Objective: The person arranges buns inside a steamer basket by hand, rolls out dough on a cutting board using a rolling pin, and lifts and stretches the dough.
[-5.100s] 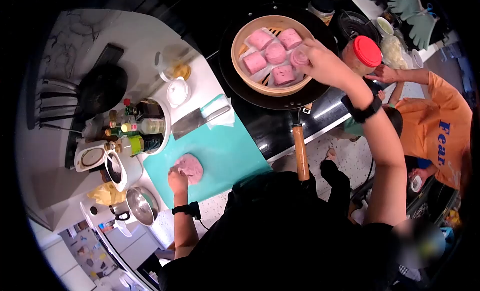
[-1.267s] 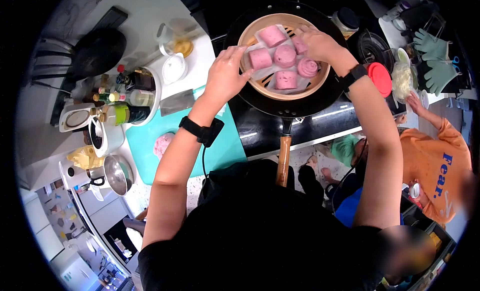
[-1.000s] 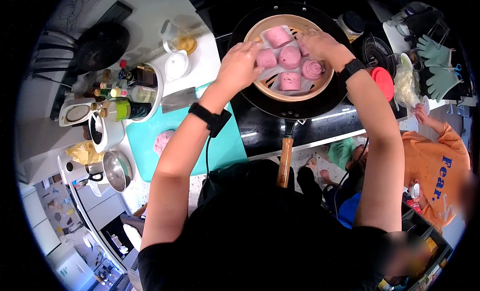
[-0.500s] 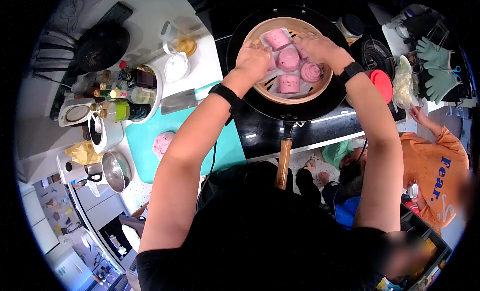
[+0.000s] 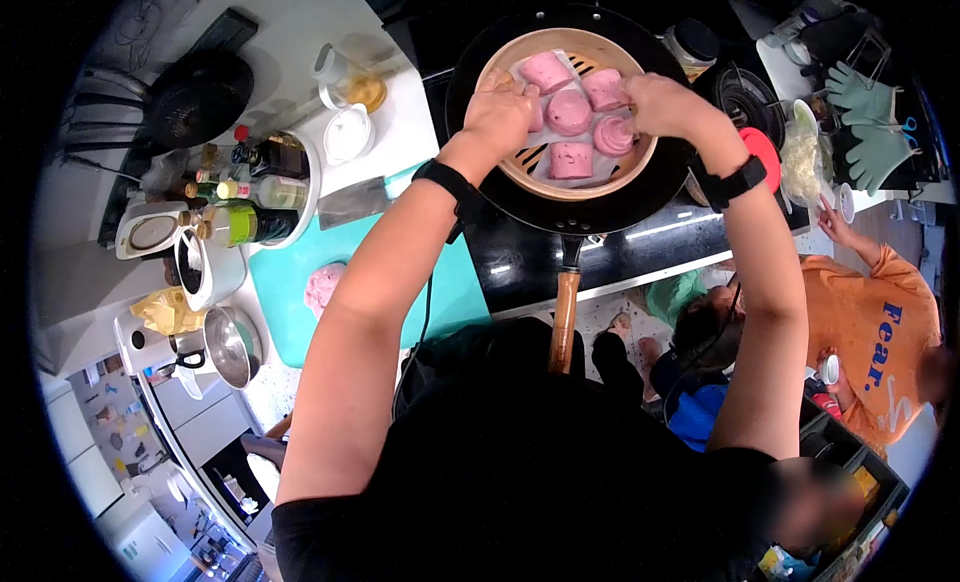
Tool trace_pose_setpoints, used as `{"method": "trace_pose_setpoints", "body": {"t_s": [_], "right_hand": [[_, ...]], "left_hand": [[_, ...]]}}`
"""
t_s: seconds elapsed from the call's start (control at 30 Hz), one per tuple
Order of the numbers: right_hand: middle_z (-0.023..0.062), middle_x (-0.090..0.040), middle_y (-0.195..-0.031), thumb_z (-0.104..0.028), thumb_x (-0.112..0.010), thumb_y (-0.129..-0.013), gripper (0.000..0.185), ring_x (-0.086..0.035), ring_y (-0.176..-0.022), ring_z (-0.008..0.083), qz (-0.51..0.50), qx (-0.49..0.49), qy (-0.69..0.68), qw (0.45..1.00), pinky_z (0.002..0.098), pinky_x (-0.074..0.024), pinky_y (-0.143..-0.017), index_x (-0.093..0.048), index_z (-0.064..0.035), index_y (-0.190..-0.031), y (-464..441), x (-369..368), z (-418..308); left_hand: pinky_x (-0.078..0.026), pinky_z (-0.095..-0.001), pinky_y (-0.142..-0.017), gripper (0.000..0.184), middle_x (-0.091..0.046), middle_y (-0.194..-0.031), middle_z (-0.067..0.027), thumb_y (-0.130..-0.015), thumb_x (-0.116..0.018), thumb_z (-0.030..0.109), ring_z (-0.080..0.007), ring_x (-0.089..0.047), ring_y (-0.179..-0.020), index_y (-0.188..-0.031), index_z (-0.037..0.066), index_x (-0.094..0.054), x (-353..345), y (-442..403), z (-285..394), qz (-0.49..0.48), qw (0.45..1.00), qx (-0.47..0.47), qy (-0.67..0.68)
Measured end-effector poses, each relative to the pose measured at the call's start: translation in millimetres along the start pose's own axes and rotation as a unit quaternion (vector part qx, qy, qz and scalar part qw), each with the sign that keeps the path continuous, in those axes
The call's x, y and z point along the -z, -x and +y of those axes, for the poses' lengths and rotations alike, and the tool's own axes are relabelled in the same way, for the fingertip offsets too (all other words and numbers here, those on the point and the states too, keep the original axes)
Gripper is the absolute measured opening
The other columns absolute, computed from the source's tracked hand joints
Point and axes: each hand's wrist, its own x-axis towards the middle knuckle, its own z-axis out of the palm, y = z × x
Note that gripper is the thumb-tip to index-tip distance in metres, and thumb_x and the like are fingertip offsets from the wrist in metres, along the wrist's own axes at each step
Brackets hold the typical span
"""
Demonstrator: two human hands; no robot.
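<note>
Several pink rolled buns (image 5: 569, 112) sit on white paper in a round bamboo steamer (image 5: 570, 190). The steamer rests inside a black wok (image 5: 655, 187) with a wooden handle. My left hand (image 5: 500, 112) reaches over the steamer's left rim, its fingers curled around a bun (image 5: 537, 116) that they partly hide. On the right side, my right hand (image 5: 668, 107) has its fingers bent and drawn together beside the upper right bun (image 5: 604, 90). Whatever is between those fingertips is hidden.
Left of the stove, pink dough (image 5: 322, 287) lies on a teal cutting board (image 5: 400, 317), with a cleaver (image 5: 352, 204) behind it. A metal bowl (image 5: 230, 344) and bottles (image 5: 285, 192) stand further left. At right are a red lid (image 5: 762, 160) and a person in orange (image 5: 865, 332).
My right hand has pulled back rightward, uncovering the upper right bun, and its fingers are more curled. My left hand stays at the left bun. The view has shifted slightly.
</note>
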Motion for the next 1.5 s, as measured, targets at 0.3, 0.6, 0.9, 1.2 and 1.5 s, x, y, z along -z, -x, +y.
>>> {"method": "trace_pose_setpoints", "body": {"t_s": [0.3, 0.6, 0.9, 1.2, 1.5], "right_hand": [[0.0265, -0.068, -0.111, -0.024, -0.076, -0.08, 0.045, -0.065, -0.108, 0.0417, 0.042, -0.004, 0.053, 0.998, 0.0449, -0.0512, -0.095, -0.064, 0.0024, -0.114, 17, -41, -23], [0.0224, -0.07, -0.095, -0.012, -0.067, -0.086, 0.025, -0.07, -0.094, 0.0387, 0.158, 0.017, -0.13, 0.979, 0.0438, -0.0543, -0.081, -0.064, 0.0042, -0.104, 56, -16, -40], [0.0149, -0.069, -0.086, -0.011, -0.068, -0.09, 0.02, -0.07, -0.083, 0.0263, 0.221, -0.006, -0.377, 0.899, 0.0353, -0.0531, -0.074, -0.061, 0.0032, -0.103, 149, -66, -82], [0.0059, -0.068, -0.093, -0.006, -0.063, -0.094, 0.018, -0.061, -0.087, 0.0139, 0.279, -0.16, -0.461, 0.827, 0.0286, -0.0496, -0.083, -0.064, 0.0012, -0.11, 211, -119, -162], [0.0091, -0.069, -0.093, -0.015, -0.065, -0.096, 0.023, -0.066, -0.086, 0.016, 0.37, -0.297, -0.43, 0.768, 0.0317, -0.0529, -0.077, -0.062, 0.0007, -0.113, 296, -214, -344]], "left_hand": [[-0.029, -0.0434, -0.121, 0.047, -0.065, -0.127, -0.0157, -0.085, -0.06, 0.008, -0.0284, -0.059, -0.126, -0.132, 0.004, -0.059, 10, 8, 2, 0.021, 1.0, -0.002, -0.018], [-0.043, -0.045, -0.105, 0.061, -0.062, -0.126, -0.0164, -0.081, -0.079, 0.027, -0.0356, -0.058, -0.119, -0.132, 0.005, -0.055, 60, 47, 30, 0.092, 0.981, -0.052, 0.163], [-0.047, -0.0424, -0.104, 0.063, -0.062, -0.131, -0.0196, -0.085, -0.078, 0.013, -0.0359, -0.06, -0.123, -0.141, 0.003, -0.051, 101, 193, -73, 0.109, 0.97, 0.118, 0.181], [-0.047, -0.0399, -0.105, 0.066, -0.063, -0.131, -0.0187, -0.088, -0.073, 0.007, -0.0293, -0.062, -0.122, -0.147, 0.003, -0.044, 108, 278, -76, 0.096, 0.92, 0.2, 0.322], [-0.043, -0.0395, -0.109, 0.062, -0.062, -0.132, -0.0199, -0.089, -0.068, 0.002, -0.0276, -0.06, -0.123, -0.147, 0.0, -0.044, 76, 323, -68, 0.028, 0.889, -0.031, 0.457]]}}
